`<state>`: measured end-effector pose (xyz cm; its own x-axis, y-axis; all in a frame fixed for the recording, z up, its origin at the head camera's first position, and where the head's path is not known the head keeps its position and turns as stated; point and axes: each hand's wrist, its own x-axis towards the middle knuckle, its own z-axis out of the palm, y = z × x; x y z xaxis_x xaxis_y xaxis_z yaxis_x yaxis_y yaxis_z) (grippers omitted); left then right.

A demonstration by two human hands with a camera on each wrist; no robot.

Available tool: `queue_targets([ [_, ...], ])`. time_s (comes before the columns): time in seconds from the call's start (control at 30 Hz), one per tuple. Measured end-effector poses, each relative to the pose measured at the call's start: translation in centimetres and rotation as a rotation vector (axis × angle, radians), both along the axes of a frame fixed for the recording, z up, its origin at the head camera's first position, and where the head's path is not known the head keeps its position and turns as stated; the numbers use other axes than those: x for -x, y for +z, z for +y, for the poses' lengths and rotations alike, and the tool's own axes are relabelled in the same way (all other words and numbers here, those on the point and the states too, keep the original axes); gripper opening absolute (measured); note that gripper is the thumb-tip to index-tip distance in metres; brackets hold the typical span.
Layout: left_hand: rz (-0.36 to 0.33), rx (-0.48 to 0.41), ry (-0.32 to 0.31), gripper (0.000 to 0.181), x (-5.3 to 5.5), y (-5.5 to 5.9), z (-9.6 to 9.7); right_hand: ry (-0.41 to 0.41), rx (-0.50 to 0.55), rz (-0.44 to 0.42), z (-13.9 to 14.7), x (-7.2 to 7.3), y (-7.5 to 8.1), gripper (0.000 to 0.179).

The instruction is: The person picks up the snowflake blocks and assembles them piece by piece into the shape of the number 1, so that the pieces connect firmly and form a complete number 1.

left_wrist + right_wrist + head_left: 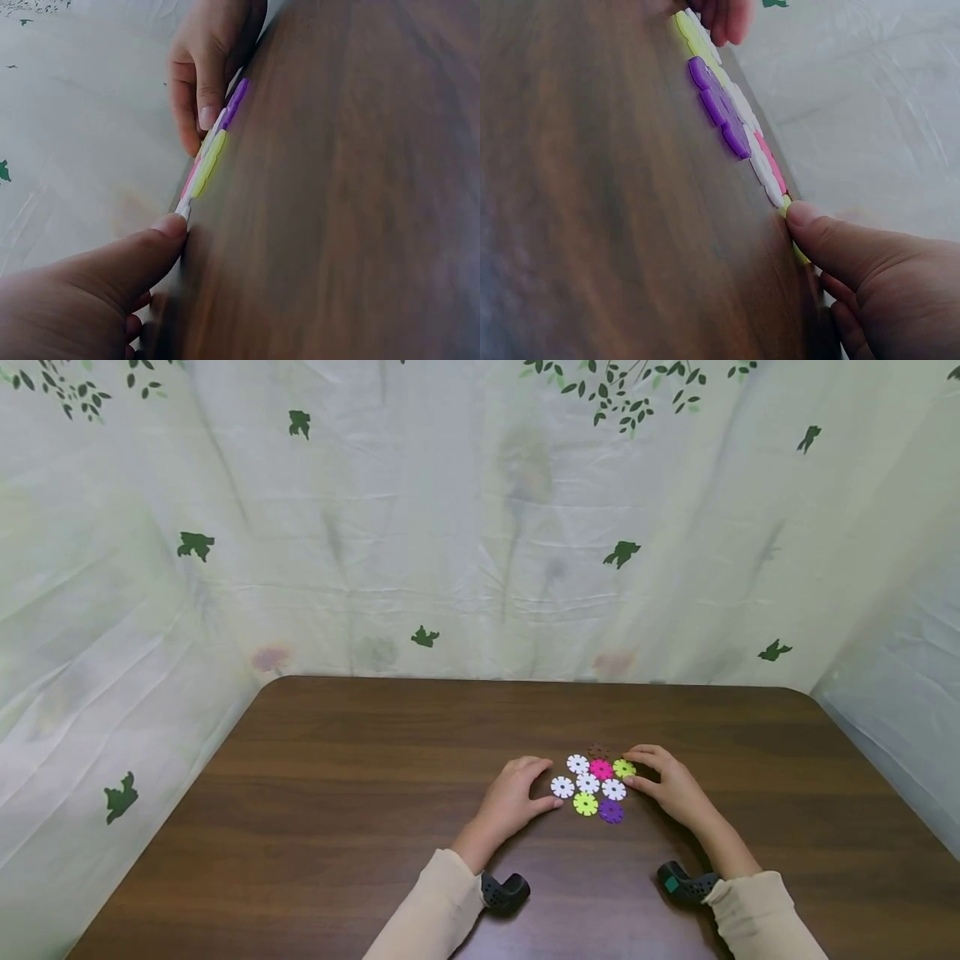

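A flat cluster of flower-shaped discs lies on the table between both hands. It has several white discs, a pink disc, a purple disc and a yellow-green disc at the front. A brown disc at the back blends into the wood. My right hand pinches another yellow-green disc at the cluster's right edge between thumb and finger. On the other side my left hand curves loosely, its thumb tip right at the edge of the leftmost white disc.
The brown wooden table extends around the cluster, with rounded far corners. Behind it hangs a pale curtain with leaf and bird prints. A black wrist device sits at the left wrist, another black device at the right.
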<state>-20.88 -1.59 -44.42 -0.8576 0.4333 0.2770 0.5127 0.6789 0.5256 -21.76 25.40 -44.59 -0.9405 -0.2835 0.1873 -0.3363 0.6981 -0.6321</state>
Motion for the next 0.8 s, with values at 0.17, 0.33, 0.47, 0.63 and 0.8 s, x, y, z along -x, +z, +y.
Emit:
queue_targets([
  [0.17, 0.022, 0.054, 0.011, 0.049, 0.1, 0.0, 0.6, -0.006, 0.017, 0.01, -0.1, 0.0, -0.1, 0.034],
  [0.33, 0.037, 0.1, 0.024, 0.041, 0.2, -0.1, 1.0, -0.015, 0.043, 0.009, -0.3, 0.0, 0.0, 0.028],
  [0.47, 0.041, 0.103, 0.025, 0.036, 0.1, 0.0, 1.1, -0.026, 0.062, 0.008, -0.4, 0.0, 0.0, 0.025],
  [0.63, 0.047, 0.078, 0.037, 0.031, 0.1, 0.1, 1.1, -0.054, 0.084, 0.009, -0.6, 0.0, 0.0, 0.028],
  [0.8, 0.028, 0.0, 0.047, 0.031, 0.1, 0.2, 1.1, -0.059, 0.111, -0.009, -0.9, 0.0, 0.2, 0.029],
])
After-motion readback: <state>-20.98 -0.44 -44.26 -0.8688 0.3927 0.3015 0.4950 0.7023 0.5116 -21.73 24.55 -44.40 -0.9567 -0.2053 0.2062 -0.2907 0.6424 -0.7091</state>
